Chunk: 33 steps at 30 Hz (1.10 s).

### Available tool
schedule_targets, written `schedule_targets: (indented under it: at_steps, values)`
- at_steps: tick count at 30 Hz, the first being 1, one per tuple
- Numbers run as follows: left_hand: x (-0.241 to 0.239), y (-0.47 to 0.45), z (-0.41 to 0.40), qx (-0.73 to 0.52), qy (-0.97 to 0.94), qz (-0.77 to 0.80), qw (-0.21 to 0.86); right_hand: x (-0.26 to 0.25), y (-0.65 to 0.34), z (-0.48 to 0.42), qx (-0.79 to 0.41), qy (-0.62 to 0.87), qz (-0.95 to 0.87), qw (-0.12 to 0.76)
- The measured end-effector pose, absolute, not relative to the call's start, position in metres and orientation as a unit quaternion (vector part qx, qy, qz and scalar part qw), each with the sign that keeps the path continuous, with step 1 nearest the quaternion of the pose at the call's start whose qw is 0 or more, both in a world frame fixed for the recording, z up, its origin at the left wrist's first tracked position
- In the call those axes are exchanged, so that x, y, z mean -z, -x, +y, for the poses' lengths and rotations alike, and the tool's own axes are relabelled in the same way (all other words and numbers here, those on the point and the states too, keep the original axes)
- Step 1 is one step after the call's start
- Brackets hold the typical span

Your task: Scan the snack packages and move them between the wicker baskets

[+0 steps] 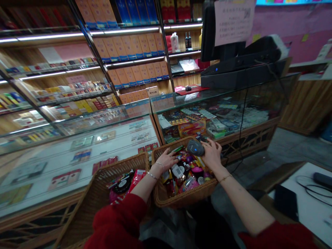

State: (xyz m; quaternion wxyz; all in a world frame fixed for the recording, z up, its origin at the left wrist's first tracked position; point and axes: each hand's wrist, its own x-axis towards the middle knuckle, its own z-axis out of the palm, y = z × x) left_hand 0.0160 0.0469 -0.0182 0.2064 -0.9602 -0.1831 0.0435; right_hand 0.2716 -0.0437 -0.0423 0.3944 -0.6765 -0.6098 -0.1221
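Observation:
My right hand (212, 155) is closed around a dark grey barcode scanner (195, 148) showing a small blue light. It hangs over the far right side of a wicker basket (178, 200) filled with mixed small packets. Inside that basket's left part, my left hand (166, 162) has its fingers around the near end of a slim green packet (178, 149); the exact grip is partly hidden. Below the hands lie a dark round pack with a white barcode label (178, 171) and a purple-and-black pack (197, 171).
A second wicker basket (88, 193) with a few packets stands left. Glass display counters (124, 138) run behind both. A monitor (207, 31) stands on the counter, and a cable (242, 117) hangs down its front. At right, a white tabletop (311, 193) carries a black flat object (286, 201).

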Motion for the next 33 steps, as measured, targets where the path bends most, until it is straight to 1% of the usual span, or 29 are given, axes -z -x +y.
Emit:
schedule_targets:
  at_steps: [3,7,10,14,19,22,27,33]
  values:
    - [0.014,-0.01,0.047,-0.036,0.962,-0.167,0.215,0.041,-0.27,-0.045,0.115,0.674,-0.612,0.397]
    - [-0.003,-0.002,0.041,-0.014,0.957,-0.179,0.23,0.039,-0.268,-0.048,0.117,0.673,-0.617,0.391]
    - [-0.02,0.007,0.033,0.032,0.942,-0.22,0.25,0.037,-0.268,-0.049,0.12,0.674,-0.622,0.381]
    - [-0.034,0.023,0.019,0.112,0.901,-0.316,0.274,0.034,-0.265,-0.048,0.123,0.673,-0.628,0.372]
    - [-0.027,0.036,0.006,0.188,0.836,-0.434,0.278,0.024,-0.245,-0.047,0.125,0.652,-0.646,0.376]
    - [-0.018,0.038,0.002,0.21,0.81,-0.475,0.273,0.019,-0.225,-0.047,0.127,0.632,-0.669,0.369]
    - [-0.008,0.04,0.001,0.227,0.797,-0.496,0.26,0.023,-0.202,-0.047,0.144,0.619,-0.677,0.371]
    - [-0.003,0.041,0.002,0.236,0.802,-0.484,0.259,0.033,-0.201,-0.045,0.156,0.609,-0.677,0.382]
